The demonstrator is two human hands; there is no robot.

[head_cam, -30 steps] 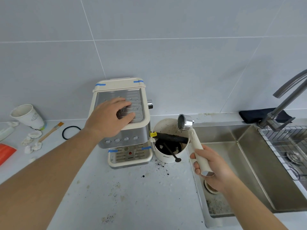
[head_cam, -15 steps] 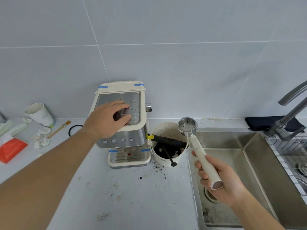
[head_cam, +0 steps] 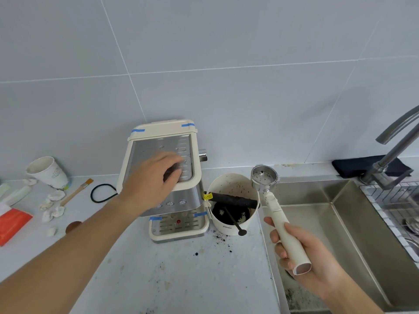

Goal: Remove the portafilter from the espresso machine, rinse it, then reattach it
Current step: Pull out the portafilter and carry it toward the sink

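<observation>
The cream and steel espresso machine (head_cam: 174, 193) stands on the counter against the tiled wall. My left hand (head_cam: 152, 180) rests flat on its metal top plate, fingers spread, holding nothing. My right hand (head_cam: 303, 261) grips the cream handle of the portafilter (head_cam: 278, 214), which is off the machine. Its steel basket (head_cam: 264, 176) faces up, with a few dark grounds inside, and hangs over the sink's left rim beside the knock box.
A cream knock box (head_cam: 233, 223) with grounds and a black bar stands right of the machine. A steel sink (head_cam: 344, 223) and tap (head_cam: 390, 155) are on the right. A paper cup (head_cam: 48, 172), a brush (head_cam: 76, 192), tissue scraps and an orange packet (head_cam: 13, 223) lie at left. Grounds are scattered on the counter.
The portafilter basket has turned from tilted sideways to facing up. My right hand has drawn slightly lower and nearer. My left hand stays on the machine's top.
</observation>
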